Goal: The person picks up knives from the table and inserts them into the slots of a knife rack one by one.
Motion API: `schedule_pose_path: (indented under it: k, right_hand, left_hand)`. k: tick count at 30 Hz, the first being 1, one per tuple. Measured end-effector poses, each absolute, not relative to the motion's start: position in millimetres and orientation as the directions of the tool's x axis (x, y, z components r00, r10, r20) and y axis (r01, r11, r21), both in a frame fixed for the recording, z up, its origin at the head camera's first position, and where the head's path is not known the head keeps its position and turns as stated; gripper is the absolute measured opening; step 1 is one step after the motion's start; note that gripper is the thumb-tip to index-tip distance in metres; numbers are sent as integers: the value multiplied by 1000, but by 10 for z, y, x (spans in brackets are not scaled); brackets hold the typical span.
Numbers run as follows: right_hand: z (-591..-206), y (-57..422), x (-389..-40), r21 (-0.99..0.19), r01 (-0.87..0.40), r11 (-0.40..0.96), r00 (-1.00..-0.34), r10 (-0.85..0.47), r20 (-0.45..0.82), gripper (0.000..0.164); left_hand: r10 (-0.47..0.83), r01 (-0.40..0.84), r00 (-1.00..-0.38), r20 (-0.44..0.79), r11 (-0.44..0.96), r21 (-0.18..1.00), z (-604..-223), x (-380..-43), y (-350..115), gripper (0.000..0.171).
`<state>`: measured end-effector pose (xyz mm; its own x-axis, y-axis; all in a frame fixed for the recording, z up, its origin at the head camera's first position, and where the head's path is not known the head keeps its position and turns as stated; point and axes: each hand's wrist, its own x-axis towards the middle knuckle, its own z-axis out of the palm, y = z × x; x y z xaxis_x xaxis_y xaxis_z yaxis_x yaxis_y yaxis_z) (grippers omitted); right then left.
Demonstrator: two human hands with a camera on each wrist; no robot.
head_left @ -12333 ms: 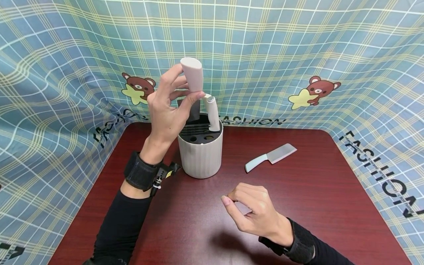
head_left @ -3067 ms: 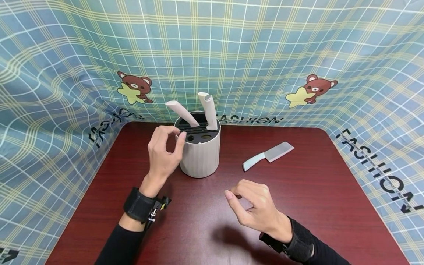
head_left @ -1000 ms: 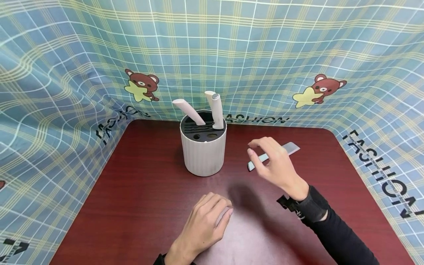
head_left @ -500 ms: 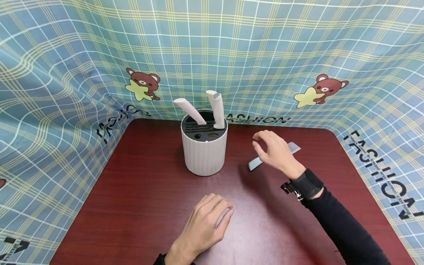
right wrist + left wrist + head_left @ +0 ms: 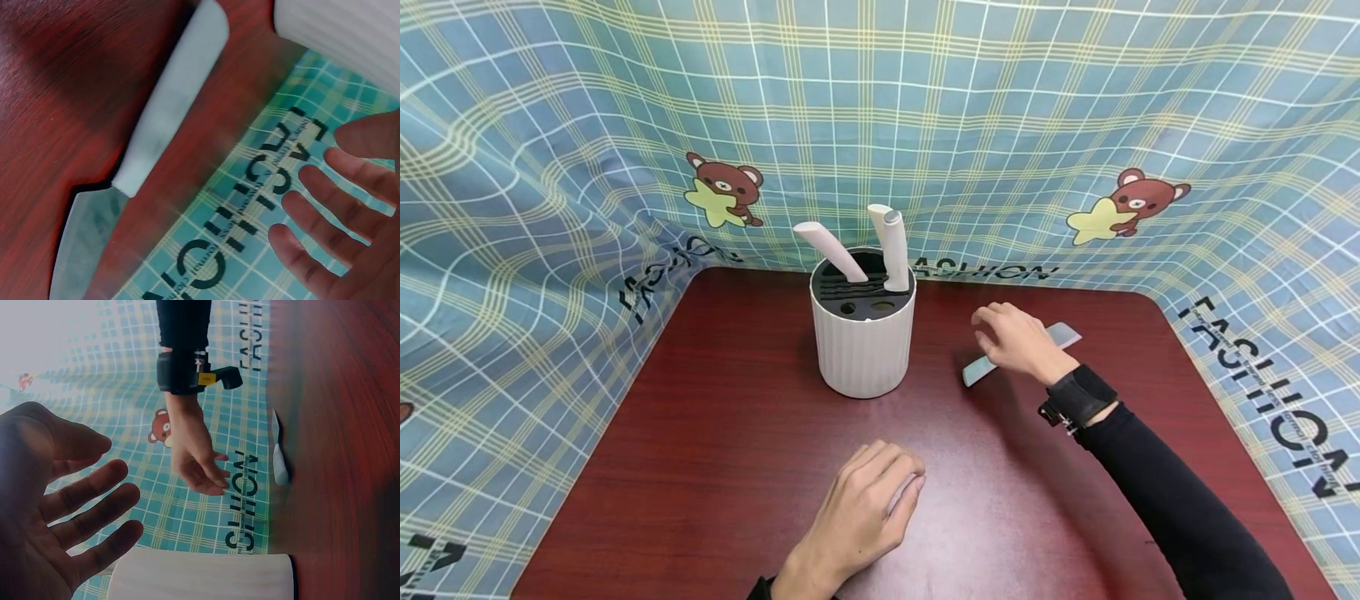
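Observation:
A cleaver [image 5: 979, 369] with a pale blue-green handle lies flat on the table, its middle hidden in the head view behind my right hand [image 5: 1018, 340]. That hand hovers over it with fingers loosely bent; the right wrist view has the fingers [image 5: 331, 206] apart from the cleaver handle [image 5: 172, 103]. A white ribbed knife holder [image 5: 862, 358] stands to its left, black slotted insert on top. From the insert rise a pinkish knife handle [image 5: 831, 250] leaning left and two whitish handles [image 5: 895, 250]. Near the front, my left hand [image 5: 861, 508] is relaxed and holds nothing.
The dark red wooden table [image 5: 722, 400] has rounded far corners. A blue plaid curtain [image 5: 970, 150] with bear prints surrounds its back and sides. Two round holes [image 5: 847, 308] show at the front of the holder's insert.
The pinkish-handled knife, earlier gripped by my left hand above the holder, now sits in it. My left hand has withdrawn to the front; my right hand has moved forward and lowered over the cleaver.

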<state>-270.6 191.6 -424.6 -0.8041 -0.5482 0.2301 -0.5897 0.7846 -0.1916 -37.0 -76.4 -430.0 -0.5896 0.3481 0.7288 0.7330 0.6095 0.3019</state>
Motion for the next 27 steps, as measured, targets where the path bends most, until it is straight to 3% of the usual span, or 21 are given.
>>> schedule_pose_path:
  k: [15,27]
  right_hand:
    - [-4473,1998,-2920,-120,-602,789,-795,-606,3,36]
    - [-4624,2053,-2923,-68,-619,782,-783,-622,-27,40]
  left_hand:
    - [351,734,-594,724,606,308,-4336,-346,-774,13]
    - [352,731,-596,721,610,306,-4354,-332,-775,13]
